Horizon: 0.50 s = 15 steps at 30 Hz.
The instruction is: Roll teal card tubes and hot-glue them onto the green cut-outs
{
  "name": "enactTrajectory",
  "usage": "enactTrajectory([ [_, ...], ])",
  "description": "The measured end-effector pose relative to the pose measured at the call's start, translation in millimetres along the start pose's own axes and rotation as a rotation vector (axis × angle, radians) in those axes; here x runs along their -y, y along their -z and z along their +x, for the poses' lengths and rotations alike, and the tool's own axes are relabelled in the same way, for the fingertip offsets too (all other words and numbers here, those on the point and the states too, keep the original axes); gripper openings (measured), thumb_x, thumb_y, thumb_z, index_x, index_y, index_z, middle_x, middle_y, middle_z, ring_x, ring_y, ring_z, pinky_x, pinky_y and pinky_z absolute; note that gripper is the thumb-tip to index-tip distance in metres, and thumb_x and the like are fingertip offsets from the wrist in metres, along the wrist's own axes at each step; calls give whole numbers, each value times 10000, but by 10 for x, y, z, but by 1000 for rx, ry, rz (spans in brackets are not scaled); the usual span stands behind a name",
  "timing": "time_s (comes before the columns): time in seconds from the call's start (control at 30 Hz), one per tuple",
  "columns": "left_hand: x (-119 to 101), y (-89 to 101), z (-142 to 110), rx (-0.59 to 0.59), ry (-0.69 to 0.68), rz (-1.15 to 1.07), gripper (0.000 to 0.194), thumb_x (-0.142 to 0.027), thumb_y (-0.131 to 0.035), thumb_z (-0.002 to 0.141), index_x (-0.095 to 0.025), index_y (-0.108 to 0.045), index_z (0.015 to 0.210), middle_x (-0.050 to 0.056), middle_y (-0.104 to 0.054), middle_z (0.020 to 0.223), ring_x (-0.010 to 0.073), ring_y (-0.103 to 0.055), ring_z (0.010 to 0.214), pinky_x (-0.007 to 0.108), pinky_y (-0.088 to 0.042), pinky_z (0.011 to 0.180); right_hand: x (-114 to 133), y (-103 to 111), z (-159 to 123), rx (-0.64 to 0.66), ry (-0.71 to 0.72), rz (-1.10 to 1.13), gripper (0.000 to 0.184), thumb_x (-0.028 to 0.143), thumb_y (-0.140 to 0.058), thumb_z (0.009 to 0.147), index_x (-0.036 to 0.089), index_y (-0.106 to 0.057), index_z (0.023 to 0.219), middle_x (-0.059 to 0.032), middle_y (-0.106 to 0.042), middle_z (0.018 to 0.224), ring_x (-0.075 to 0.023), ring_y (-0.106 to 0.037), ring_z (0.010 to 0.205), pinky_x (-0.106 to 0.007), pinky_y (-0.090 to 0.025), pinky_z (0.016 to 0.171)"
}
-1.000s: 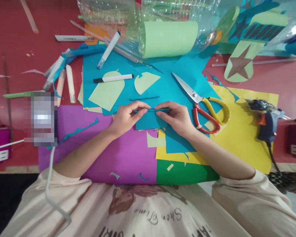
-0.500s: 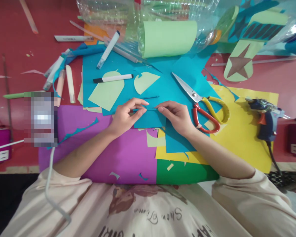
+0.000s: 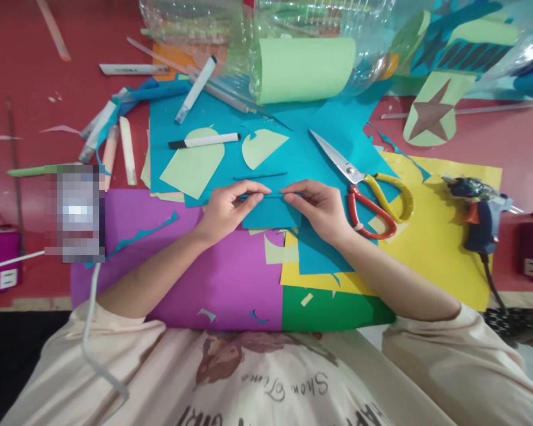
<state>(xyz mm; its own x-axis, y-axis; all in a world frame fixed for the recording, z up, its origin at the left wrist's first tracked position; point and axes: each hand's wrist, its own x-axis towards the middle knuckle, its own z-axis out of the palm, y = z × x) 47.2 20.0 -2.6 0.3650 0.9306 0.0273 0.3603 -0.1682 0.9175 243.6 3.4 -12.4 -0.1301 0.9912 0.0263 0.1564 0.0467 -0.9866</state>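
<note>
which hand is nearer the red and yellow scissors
Right. The right hand is just left of the scissors; the left hand is farther left, with the right hand between it and them.

Is wearing a loose cream shirt [image 3: 359,361], falling in many soft folds. Is showing on its front a brown print [image 3: 222,360] of rounded shapes, and beside it dark slanting script [image 3: 286,386], seeming to read "Show Time". Is bearing also bold black capitals [image 3: 375,414], only partly visible. Is wearing the sleeves [image 3: 453,343] wide and short, leaving bare the forearms [image 3: 160,272], left hand [image 3: 228,210] and right hand [image 3: 323,210].
</note>
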Motion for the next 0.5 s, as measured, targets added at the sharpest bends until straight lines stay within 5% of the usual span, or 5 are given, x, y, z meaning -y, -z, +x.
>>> enactTrajectory([
  [0.3,39,-22,-4,-25,15,-35,204,-343,-610,841,-197,-684,963,47,-739,971,152,-686,908,197,-510,647,12,3,6,-16,31,-25,96,290,-676,789,207,-720,801,-20,-732,798,-129,-622,669,-256,-488,573],
  [0.5,17,-1,1,13,26,-15,307,-453,-542,876,-198,-690,961,44,-740,928,128,-665,777,193,-488,599,16,11,4,6,7,-57,160,357,-677,790,205,-721,811,-22,-723,778,-112,-559,581,-252,-435,507],
])
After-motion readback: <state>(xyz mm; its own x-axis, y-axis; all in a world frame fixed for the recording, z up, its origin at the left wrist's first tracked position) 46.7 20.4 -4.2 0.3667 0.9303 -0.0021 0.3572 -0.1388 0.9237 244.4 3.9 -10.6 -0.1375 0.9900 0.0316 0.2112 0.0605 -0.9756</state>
